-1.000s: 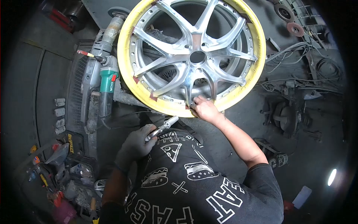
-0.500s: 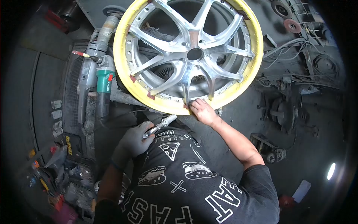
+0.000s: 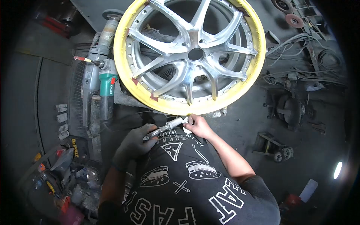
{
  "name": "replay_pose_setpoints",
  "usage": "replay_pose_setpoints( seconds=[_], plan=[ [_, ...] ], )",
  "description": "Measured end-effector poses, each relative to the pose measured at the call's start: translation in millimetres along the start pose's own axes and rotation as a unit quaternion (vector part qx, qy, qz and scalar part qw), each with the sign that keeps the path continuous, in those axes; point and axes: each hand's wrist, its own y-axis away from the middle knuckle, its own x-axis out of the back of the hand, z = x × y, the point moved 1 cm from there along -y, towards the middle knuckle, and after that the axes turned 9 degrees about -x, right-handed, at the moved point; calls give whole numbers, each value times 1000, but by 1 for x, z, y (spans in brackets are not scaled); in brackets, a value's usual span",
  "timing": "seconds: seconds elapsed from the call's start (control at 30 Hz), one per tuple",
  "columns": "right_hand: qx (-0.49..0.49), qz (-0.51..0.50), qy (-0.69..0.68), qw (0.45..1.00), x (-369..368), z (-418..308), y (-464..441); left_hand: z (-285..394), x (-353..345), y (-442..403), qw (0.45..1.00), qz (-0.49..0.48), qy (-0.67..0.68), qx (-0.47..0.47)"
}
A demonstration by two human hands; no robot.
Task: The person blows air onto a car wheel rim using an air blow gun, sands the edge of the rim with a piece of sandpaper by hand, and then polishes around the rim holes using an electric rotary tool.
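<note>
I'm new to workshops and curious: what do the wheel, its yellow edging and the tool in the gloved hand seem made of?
Wheel: metal, perhaps aluminium, polished; silvery with bright reflections. Edging: probably masking tape, satin, with faint wrinkles. Tool: likely metal, silvery and shiny in places.

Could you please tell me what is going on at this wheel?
A person's gloved left hand holds a silver handheld tool. Their bare right hand pinches a small white piece by the tool's tip; whether the two touch is unclear. Just beyond is a multi-spoke alloy wheel with a yellow covering around its outer lip. A green angle grinder lies to the wheel's left.
</note>
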Motion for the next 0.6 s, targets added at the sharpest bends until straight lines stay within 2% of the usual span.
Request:
replay_pose_setpoints(
  seconds=[0.07,0.1,0.17,0.23,0.3,0.4,0.47,0.53,0.57,0.6],
  plan=[
    [-32,-68,-2,997,-10,-4,-6,-1,4,2,1000,-19,-15,-2],
    [-28,-71,-3,997,-16,-6,-8,-2,6,3,999,-38,-25,-7],
    [34,-42,-181,982,-22,-12,-8,-5,10,7,998,-42,-42,0],
    [32,-74,-147,986,-20,-23,-13,-4,11,10,997,-47,-54,7],
    [22,-125,-68,990,-23,-44,-19,5,16,14,997,-1,-78,7],
    [47,-142,-72,986,-48,-52,-34,2,22,20,997,5,-79,9],
    [63,-109,-40,991,-54,-53,-45,7,32,26,996,35,-80,11],
    [35,-91,-128,987,-56,-50,-56,10,44,34,994,66,-80,18],
    [13,-45,-108,993,-52,-53,-61,10,50,38,993,85,-79,25],
    [20,-44,-159,986,-48,-63,-71,10,56,42,991,102,-78,31]
  ],
)
